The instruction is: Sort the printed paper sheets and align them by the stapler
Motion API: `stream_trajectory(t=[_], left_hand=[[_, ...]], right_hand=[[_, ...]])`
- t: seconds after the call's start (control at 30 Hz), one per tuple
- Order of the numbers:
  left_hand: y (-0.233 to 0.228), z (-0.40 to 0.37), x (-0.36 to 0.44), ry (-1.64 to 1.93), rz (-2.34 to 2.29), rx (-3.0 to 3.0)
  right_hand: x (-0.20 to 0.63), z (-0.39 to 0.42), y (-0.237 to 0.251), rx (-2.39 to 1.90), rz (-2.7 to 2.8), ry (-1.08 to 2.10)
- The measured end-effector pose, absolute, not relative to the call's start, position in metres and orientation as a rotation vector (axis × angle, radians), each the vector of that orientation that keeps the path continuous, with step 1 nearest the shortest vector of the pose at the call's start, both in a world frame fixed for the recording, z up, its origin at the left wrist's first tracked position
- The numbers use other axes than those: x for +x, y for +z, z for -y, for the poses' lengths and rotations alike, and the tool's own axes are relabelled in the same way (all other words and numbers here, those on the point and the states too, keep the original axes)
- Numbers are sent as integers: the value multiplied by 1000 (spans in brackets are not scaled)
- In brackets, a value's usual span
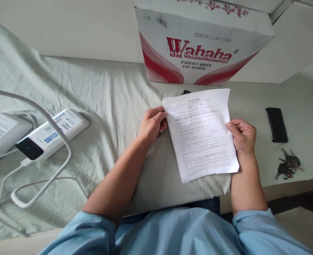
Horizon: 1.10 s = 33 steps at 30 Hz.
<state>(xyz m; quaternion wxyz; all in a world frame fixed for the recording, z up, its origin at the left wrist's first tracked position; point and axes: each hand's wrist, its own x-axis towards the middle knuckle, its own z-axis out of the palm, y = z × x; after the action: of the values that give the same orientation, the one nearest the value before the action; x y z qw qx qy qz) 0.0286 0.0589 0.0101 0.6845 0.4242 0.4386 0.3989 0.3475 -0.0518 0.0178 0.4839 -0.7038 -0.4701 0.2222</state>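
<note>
A white printed sheet of paper point(201, 136) is held over a pale green sheet-covered surface point(114, 92). My left hand point(152, 124) grips the paper's left edge near its top corner. My right hand point(242, 136) pinches the right edge at mid-height. The page faces up, slightly tilted, with small black text on it. Light blue sleeves cover my upper arms at the bottom of the view.
A white and red Wahaha water carton point(198, 42) stands behind the paper. A black phone point(276, 124) and a bunch of keys point(288, 164) lie to the right. At the left lie two white power banks point(50, 134) with white cables point(45, 184).
</note>
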Motion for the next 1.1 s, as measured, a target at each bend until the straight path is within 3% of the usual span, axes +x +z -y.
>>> stream_trajectory(t=[0.57, 1.1], left_hand=[[5, -58, 27, 887, -1025, 1105], [9, -57, 14, 694, -755, 1092]], right_hand=[[354, 47, -2, -1709, 1199, 526], [348, 45, -2, -1512, 1047, 970]])
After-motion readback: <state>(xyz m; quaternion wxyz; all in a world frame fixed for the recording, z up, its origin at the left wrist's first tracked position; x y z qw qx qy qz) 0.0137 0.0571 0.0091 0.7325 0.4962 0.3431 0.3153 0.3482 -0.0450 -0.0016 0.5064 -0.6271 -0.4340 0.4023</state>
